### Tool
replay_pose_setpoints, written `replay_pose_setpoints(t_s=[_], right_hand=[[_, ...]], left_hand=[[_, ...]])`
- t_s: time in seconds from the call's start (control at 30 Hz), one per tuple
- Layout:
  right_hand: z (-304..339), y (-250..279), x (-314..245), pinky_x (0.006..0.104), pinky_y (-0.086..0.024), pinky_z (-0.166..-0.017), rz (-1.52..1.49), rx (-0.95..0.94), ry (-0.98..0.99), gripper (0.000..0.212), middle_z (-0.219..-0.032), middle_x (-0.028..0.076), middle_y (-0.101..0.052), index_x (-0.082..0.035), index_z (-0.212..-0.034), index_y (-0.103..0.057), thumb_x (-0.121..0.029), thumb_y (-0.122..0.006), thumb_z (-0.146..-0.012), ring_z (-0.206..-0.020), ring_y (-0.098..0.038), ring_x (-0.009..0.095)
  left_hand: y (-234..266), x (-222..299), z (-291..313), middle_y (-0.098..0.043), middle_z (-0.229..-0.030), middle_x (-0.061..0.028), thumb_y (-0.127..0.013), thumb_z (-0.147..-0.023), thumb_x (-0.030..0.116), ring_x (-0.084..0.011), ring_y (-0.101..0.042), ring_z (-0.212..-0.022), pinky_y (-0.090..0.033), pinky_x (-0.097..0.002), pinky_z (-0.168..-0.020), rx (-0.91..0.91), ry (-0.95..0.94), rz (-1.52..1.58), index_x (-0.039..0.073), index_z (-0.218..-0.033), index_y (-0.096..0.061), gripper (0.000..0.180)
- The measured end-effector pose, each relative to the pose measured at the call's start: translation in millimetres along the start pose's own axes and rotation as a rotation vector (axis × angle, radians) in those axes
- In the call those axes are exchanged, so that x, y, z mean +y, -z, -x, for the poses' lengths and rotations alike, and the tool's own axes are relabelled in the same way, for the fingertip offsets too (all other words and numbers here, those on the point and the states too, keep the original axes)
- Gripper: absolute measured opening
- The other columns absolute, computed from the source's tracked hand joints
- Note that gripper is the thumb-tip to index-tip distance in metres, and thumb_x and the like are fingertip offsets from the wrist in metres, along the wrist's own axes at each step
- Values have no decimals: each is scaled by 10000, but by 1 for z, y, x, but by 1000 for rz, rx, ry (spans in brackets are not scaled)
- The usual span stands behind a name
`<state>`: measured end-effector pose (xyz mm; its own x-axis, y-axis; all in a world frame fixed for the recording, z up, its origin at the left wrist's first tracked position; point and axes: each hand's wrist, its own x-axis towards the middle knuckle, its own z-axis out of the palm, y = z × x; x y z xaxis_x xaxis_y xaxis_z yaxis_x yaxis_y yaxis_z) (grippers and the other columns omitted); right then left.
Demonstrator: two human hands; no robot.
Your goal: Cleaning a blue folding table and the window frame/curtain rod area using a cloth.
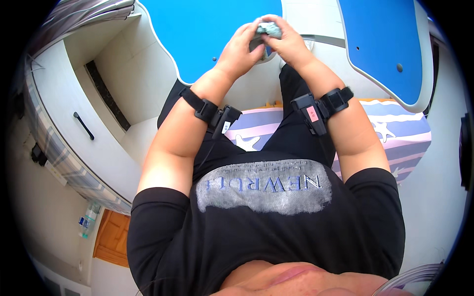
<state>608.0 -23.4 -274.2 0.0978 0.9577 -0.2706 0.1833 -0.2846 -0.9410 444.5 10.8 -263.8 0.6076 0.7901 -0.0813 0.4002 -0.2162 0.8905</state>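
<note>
Both my hands are raised at the top of the view, close together over the front edge of a blue tabletop (pixel 197 29). A small pale green, crumpled, cloth-like wad (pixel 269 29) sits between them. My left hand (pixel 236 55) curls round its left side, fingertips meeting those of the other hand. On the right, my right hand (pixel 291 45) closes over the wad, with the thumb pressed inward. Something darker shows below the wad between the palms; blur and fingers hide what it is. Black strapped devices sit on both forearms.
A second blue panel with a pale rim (pixel 382 44) stands at the right. On the left is a pale cabinet with a black handle (pixel 84 126). Beneath me lies a striped cushion with starfish (pixel 382 129). Clear bottles (pixel 89 219) stand near an orange-brown wooden panel (pixel 113 237).
</note>
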Motion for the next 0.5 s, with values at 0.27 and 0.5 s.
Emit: replay_pose_setpoints(t_s=[0.27, 0.5], right_hand=[[23, -6, 16, 457, -318, -1072, 925, 196, -169, 907, -1371, 347, -317, 117, -1386, -275, -476, -644, -807, -1284, -340, 453], [6, -46, 43, 482, -151, -1150, 862, 330, -238, 928, -1442, 389, -154, 186, -1388, -127, -478, -541, -889, -1373, -215, 441]], left_hand=[[41, -66, 32, -201, -1530, -183, -549, -893, 498, -394, -150, -1412, -133, -655, -1079, 218, 320, -820, 244, -1493, -253, 716], [42, -85, 38, -16, -1564, -200, -446, -886, 646, -419, 25, -1433, -49, -717, -1047, 127, 458, -850, 283, -1518, -135, 792]])
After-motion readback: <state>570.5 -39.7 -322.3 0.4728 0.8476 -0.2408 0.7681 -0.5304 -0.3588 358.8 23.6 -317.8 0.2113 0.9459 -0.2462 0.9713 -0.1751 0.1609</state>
